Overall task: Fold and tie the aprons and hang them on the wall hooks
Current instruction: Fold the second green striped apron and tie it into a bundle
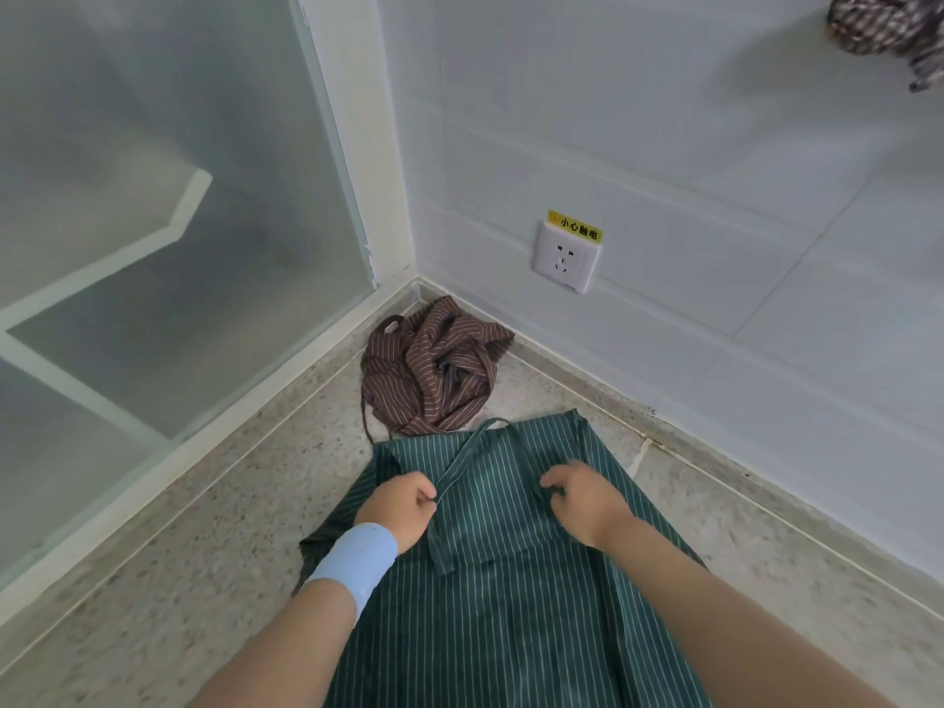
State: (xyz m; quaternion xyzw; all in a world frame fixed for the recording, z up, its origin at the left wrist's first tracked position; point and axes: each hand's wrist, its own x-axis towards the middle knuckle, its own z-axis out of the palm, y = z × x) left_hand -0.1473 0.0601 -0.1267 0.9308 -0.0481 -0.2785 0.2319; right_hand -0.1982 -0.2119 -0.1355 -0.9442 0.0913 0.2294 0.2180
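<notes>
Speckled terrazzo floor meets white tiled wall at a corner; frosted glass partition w/ white frame on the left side.

Head view, only cam:
- Green apron, white pinstripes, spread flat on floor, centre-bottom of frame, top edge toward the corner.
- Strap of same green fabric runs diagonally across apron's upper part, from top edge down to a loose end lying on the cloth, below and between the hands.
- Left hand: fingers curled, pinching the strap at about mid-length. Light blue wristband on that wrist.
- Right hand: fingers bent down onto apron's upper right area, bunching a small fold of cloth; grip looks loose, can't tell if it's a full pinch.
- Both forearms bare, come in from bottom edge, over the apron.
- Brown apron, light stripes, crumpled in a heap in the corner, just beyond green apron's top edge; touching or overlapping there, can't tell which. One thin brown tie trails off heap's left side onto floor.
- Socket, white, low on wall right of corner, yellow label stuck along its top edge.
- Top right: dark patterned cloth bunched up high against wall, partly cut off by frame; hook not visible.
</notes>
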